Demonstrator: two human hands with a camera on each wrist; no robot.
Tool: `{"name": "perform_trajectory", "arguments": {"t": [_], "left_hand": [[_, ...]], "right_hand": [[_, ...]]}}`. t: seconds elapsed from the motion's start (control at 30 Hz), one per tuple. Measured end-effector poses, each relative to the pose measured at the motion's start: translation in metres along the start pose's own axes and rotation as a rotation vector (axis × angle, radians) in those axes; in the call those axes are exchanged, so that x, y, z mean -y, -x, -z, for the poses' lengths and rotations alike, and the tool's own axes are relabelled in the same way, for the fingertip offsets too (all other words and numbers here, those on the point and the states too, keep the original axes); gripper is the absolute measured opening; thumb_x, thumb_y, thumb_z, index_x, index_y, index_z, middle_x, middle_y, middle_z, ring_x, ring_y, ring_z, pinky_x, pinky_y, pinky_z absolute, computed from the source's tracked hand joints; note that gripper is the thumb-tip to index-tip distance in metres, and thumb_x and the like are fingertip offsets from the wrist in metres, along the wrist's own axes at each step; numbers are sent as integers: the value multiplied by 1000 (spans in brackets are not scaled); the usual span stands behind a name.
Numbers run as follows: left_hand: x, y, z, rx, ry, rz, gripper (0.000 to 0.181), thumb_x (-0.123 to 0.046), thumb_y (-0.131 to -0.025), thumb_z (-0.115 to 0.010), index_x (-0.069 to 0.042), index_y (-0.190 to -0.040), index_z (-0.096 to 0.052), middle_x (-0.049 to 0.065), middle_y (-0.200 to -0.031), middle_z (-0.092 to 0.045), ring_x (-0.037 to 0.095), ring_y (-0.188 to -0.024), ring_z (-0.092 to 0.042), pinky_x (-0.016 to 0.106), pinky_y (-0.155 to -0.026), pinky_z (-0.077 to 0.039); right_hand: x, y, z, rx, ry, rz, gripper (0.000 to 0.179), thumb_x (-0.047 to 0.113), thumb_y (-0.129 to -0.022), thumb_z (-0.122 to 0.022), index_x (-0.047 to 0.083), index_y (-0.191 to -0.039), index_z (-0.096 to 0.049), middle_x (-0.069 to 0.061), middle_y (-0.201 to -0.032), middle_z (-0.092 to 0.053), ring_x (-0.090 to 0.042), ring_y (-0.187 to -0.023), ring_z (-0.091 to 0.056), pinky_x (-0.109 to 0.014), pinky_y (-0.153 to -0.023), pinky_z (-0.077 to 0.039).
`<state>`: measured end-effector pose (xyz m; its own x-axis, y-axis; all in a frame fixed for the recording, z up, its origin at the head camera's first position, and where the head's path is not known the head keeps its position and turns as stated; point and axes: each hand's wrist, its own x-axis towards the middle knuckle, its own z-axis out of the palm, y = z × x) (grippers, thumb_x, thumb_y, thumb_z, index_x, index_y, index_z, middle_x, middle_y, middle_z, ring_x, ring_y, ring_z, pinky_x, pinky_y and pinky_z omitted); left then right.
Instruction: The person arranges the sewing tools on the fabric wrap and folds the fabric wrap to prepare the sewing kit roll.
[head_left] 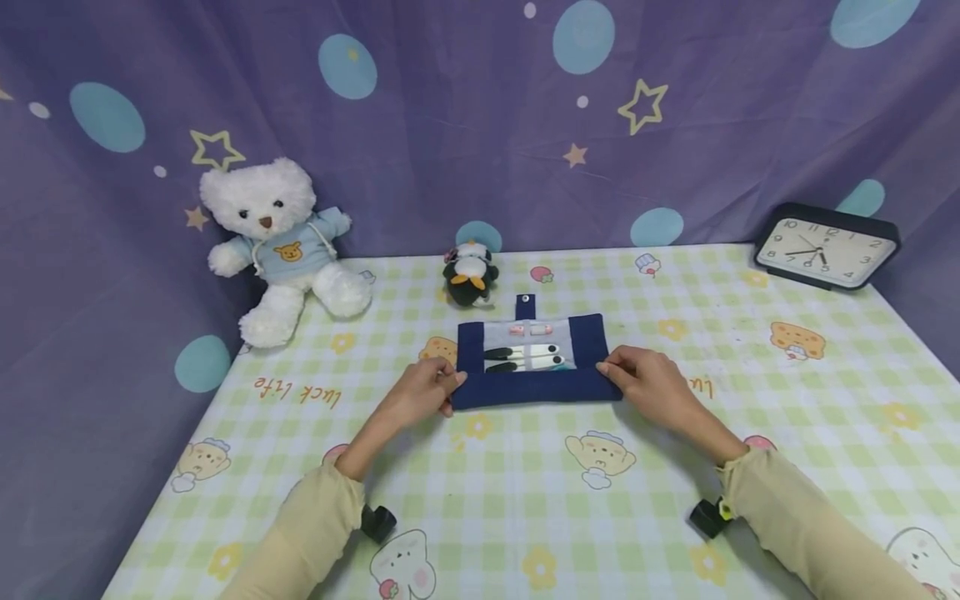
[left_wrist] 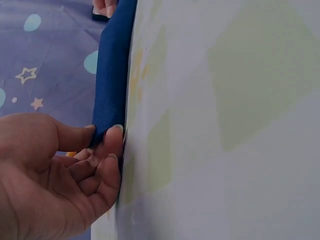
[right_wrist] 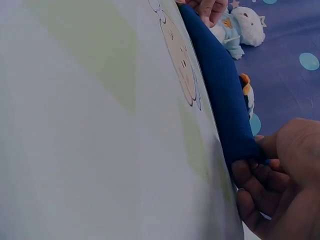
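Note:
A navy fabric roll-up pouch (head_left: 536, 387) lies unfolded, its near edge turned up into a thick fold. On its grey lining, straps hold two black-and-white handled tools (head_left: 522, 358) and two small pinkish-white pieces (head_left: 531, 330). A tab with a metal snap (head_left: 526, 302) sticks out from the far edge. My left hand (head_left: 426, 387) pinches the near left corner between thumb and fingers; the left wrist view shows the fold (left_wrist: 111, 75) running away from that grip. At the near right corner, my right hand (head_left: 651, 385) pinches the fabric the same way.
Behind the pouch lies a small penguin plush (head_left: 470, 275). A white teddy bear (head_left: 285, 250) in a blue top sits at the back left. A black-framed clock (head_left: 827, 247) stands at the back right, before a purple curtain (head_left: 480, 125). A checked cloth (head_left: 525, 500) covers the table.

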<state>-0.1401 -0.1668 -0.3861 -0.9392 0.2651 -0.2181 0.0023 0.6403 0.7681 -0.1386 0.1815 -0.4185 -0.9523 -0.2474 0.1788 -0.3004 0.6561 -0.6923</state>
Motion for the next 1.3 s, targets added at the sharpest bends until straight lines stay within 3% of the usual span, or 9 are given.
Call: {"name": "perform_trajectory", "arguments": {"t": [0.27,0.4,0.57,0.67,0.73,0.93,1.03,1.17,1.3], "left_hand": [[1,1,-11,-141,-197,-122,12,-16,-103,-64,-4,-106,-65,0,-68,-56,14,-57,-49,34,-65,-45],[1,3,-12,-159,-263,-195,22,-14,-102,-66,-3,-121,-62,2,-87,-61,16,-72,-55,38,-73,-48],[2,5,-11,-185,-480,-478,26,-16,-101,-68,-5,-124,-64,10,-118,-63,27,-107,-60,45,-94,-48],[4,5,-9,-154,-609,-659,27,-22,-101,-71,-8,-123,-67,11,-121,-64,32,-116,-59,50,-102,-44],[7,4,-8,-122,-668,-722,30,-27,-99,-73,-10,-124,-68,10,-121,-64,32,-117,-58,51,-103,-43],[13,2,-7,-93,-751,-759,34,-29,-98,-74,-11,-127,-67,10,-122,-64,31,-119,-58,50,-102,-44],[14,2,-7,-96,-767,-763,34,-29,-99,-73,-12,-127,-67,10,-123,-64,32,-118,-59,51,-100,-45],[13,3,-8,-96,-767,-758,33,-30,-99,-73,-13,-127,-68,9,-123,-64,31,-118,-59,51,-99,-45],[13,2,-8,-101,-768,-758,33,-31,-99,-73,-13,-127,-68,9,-124,-64,31,-119,-59,51,-99,-45]], "right_hand": [[0,1,-3,5,-56,22,9,10,-103,-65,5,-100,-72,0,-84,-68,-16,-71,-57,-33,-66,-46],[2,1,-3,8,-68,15,9,9,-103,-64,5,-99,-71,0,-82,-66,-17,-69,-55,-31,-63,-44],[3,2,0,13,-69,-2,9,10,-103,-64,5,-99,-71,-1,-81,-66,-18,-68,-54,-32,-62,-43],[3,2,0,13,-70,-7,9,9,-103,-65,5,-98,-72,0,-81,-67,-18,-69,-55,-31,-63,-43],[3,1,0,14,-77,-4,9,9,-102,-65,5,-98,-72,0,-81,-67,-17,-68,-54,-31,-62,-43],[3,2,1,32,-96,9,8,9,-103,-64,5,-100,-70,-1,-79,-64,-17,-66,-52,-29,-60,-43],[4,4,1,39,-63,68,9,11,-102,-67,4,-109,-68,-4,-91,-65,-19,-75,-54,-33,-67,-46],[6,10,3,14,66,227,33,17,-93,-80,6,-119,-65,-8,-114,-59,-25,-98,-52,-44,-83,-46],[6,13,5,-19,227,428,47,24,-82,-90,9,-119,-66,-12,-120,-55,-32,-107,-49,-52,-89,-43]]}}
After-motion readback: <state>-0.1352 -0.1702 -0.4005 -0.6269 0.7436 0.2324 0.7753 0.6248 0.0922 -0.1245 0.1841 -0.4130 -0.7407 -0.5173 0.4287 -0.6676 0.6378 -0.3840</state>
